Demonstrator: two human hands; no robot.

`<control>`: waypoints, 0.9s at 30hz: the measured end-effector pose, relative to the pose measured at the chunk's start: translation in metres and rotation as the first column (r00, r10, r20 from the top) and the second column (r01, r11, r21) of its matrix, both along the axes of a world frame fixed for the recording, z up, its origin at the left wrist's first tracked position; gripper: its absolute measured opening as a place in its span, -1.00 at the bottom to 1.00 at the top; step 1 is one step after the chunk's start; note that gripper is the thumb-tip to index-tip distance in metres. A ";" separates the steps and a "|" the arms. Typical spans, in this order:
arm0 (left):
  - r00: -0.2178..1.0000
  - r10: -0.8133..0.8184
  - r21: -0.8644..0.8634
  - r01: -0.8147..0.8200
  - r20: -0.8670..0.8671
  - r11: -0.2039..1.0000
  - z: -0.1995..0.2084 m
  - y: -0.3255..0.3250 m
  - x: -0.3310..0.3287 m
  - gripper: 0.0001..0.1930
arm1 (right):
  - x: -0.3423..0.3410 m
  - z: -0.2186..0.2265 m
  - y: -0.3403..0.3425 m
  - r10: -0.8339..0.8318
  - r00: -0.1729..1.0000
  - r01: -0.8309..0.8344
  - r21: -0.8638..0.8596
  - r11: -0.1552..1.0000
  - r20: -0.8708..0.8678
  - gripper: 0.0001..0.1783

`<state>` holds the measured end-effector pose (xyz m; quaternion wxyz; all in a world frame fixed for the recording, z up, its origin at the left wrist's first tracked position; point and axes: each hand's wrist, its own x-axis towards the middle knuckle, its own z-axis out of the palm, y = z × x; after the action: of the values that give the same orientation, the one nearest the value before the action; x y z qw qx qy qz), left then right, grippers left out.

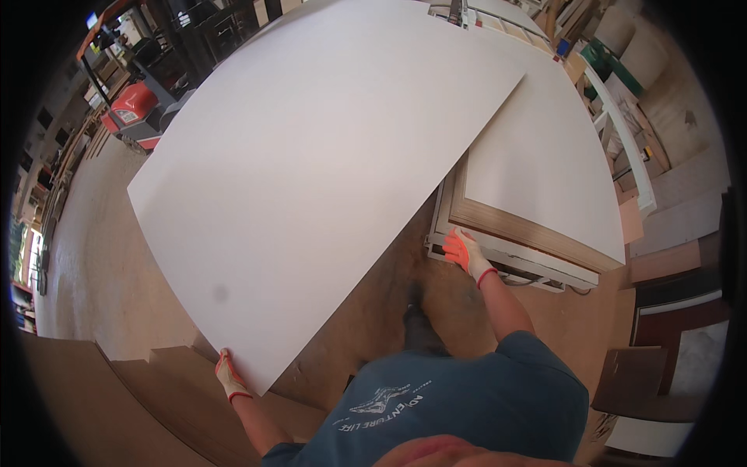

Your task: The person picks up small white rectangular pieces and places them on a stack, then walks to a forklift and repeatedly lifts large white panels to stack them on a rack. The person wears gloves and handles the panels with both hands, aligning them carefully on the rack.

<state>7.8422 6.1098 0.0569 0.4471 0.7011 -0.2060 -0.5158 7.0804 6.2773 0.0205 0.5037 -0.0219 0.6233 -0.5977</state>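
A large white panel point(311, 156) stretches across the middle of the view, slanted, its right part overlapping a stack of white boards point(537, 156). At the panel's near left edge, close to its lower corner, my left hand point(229, 372), in a white and orange glove, is closed on the rim; its fingers are partly hidden. My right hand point(464, 251), gloved alike, is beside the near corner of the stack, fingers apart and holding nothing that shows. Whether it touches the stack's edge I cannot tell. Brown layered edges show along the stack's near side.
The stack rests on a white metal frame point(545, 279). A red and black forklift point(132, 105) stands at the far left. Brown boards point(70, 389) lie at the lower left, and dark panels point(661, 358) at the right. A white curved rail point(622, 132) runs beyond the stack.
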 end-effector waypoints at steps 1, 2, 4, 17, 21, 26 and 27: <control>0.990 -0.007 0.027 0.003 0.140 1.000 0.007 0.000 -0.004 -0.60 | -0.024 -0.001 -0.017 -0.042 0.999 0.042 -0.045 0.998 0.010 -0.11; 0.925 -0.042 0.084 0.010 0.378 0.996 0.010 0.008 -0.014 -0.56 | -0.049 -0.001 -0.040 -0.095 0.995 0.096 -0.076 0.992 0.015 -0.08; 0.596 -0.117 0.209 -0.086 0.794 0.974 0.012 0.036 -0.047 -0.46 | -0.097 0.004 -0.090 -0.162 0.986 0.165 -0.123 0.979 0.031 0.01; 0.181 -0.190 0.253 -0.452 0.965 0.855 -0.013 0.052 -0.122 -0.29 | -0.140 0.004 -0.222 -0.218 0.967 0.233 0.115 0.966 -0.129 -0.47; 0.162 -0.158 0.214 -0.430 0.974 0.877 -0.030 0.042 -0.087 -0.33 | -0.112 0.018 -0.203 -0.108 0.989 0.119 0.114 0.986 -0.101 -0.38; 0.055 -0.188 0.195 -0.373 0.981 0.907 -0.013 -0.016 -0.010 -0.36 | -0.061 0.012 -0.183 -0.038 0.993 0.021 0.156 0.988 0.110 -0.44; 0.063 -0.236 0.242 -0.390 0.970 0.889 -0.002 -0.030 0.003 -0.36 | -0.050 0.008 -0.176 -0.049 0.984 0.018 0.181 0.983 0.171 -0.44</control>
<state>7.8450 6.0803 0.0549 0.0367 0.9511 -0.2903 0.0987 7.0305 6.1018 0.0288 0.5461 0.0864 0.6283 -0.5473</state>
